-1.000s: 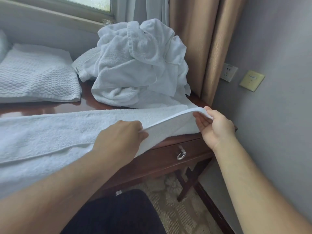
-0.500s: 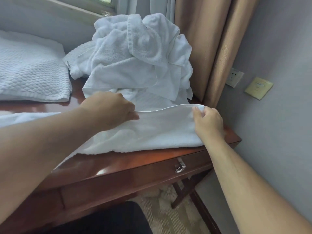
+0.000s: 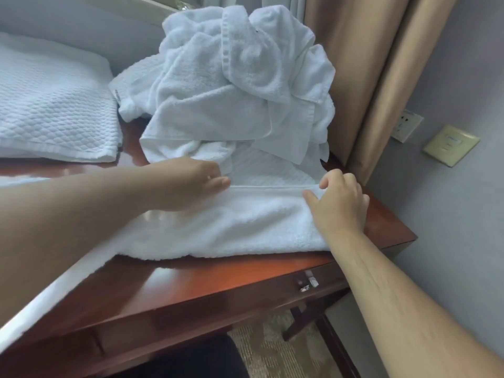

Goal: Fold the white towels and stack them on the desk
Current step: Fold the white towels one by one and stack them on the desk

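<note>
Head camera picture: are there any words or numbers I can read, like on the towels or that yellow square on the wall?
Nothing here can be read.
Small tag on the towel pile: dark marks, too small to read.
Yellow wall plate: faint mark in its middle, too blurred to read.
Wall socket: only holes, no words.
Towel being folded: plain white, no words.

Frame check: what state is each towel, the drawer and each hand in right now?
Flat towel: doubled over on the desk, far edge held.
Towel pile: crumpled, unfolded.
Quilted towel: folded, lying flat.
Drawer: closed.
Left hand: pinches the flat towel's far edge.
Right hand: grips its far corner.
</note>
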`<state>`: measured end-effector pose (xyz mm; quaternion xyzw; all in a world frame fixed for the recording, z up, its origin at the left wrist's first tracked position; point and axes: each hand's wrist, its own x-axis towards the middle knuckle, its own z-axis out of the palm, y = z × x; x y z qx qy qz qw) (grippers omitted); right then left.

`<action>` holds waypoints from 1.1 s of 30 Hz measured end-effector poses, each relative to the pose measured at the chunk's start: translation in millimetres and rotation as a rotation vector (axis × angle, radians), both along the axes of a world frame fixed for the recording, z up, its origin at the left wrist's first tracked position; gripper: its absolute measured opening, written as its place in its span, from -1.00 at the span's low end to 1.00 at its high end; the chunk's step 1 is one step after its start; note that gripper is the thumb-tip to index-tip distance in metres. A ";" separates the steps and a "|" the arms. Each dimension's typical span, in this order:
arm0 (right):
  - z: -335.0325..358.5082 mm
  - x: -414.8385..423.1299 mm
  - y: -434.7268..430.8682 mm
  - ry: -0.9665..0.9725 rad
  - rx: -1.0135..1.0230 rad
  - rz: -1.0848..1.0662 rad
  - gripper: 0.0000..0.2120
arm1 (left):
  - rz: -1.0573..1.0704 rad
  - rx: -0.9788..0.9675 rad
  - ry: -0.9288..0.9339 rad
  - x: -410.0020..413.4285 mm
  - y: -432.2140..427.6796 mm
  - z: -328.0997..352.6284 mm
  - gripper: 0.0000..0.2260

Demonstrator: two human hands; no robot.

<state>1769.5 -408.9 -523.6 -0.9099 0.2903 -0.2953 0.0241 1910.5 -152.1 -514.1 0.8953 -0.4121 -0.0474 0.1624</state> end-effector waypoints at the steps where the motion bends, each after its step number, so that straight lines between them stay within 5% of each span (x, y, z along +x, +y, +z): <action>1: -0.1 0.4 14.5 -0.034 -0.011 0.098 -0.75 | 0.029 -0.047 0.045 -1.4 8.4 5.8 -0.64; 7: -9.6 -3.0 156.9 -0.265 -0.035 0.900 -0.80 | 0.203 -0.411 0.128 -23.0 114.9 30.8 -0.67; 12: -13.5 -16.0 262.1 -0.096 -0.236 1.372 -0.70 | 0.401 -0.467 0.059 -69.7 234.5 14.3 -0.68; 18: -16.6 -13.2 342.1 0.149 -0.347 1.476 -0.23 | 0.651 -0.600 0.032 -120.0 339.5 -15.7 -0.69; 22: -15.0 -3.3 363.6 0.255 -0.597 1.606 -0.22 | 0.576 -0.535 -0.043 -140.5 366.6 -34.5 -0.74; 24: -16.4 0.2 363.3 0.288 -0.683 1.635 -0.30 | 0.527 -0.472 -0.057 -143.7 370.6 -39.4 -0.70; 27: -22.2 3.3 361.8 0.100 -0.765 1.680 -0.81 | 0.503 -0.439 -0.050 -142.7 372.1 -38.5 -0.59; 29: -21.9 4.2 363.8 -0.005 -0.810 1.678 -0.81 | 0.496 -0.437 -0.025 -138.9 374.2 -37.2 -0.58; 33: -8.3 -0.5 374.7 -0.025 -0.452 1.650 -0.89 | 0.490 -0.666 0.159 -136.6 378.4 -31.0 -0.59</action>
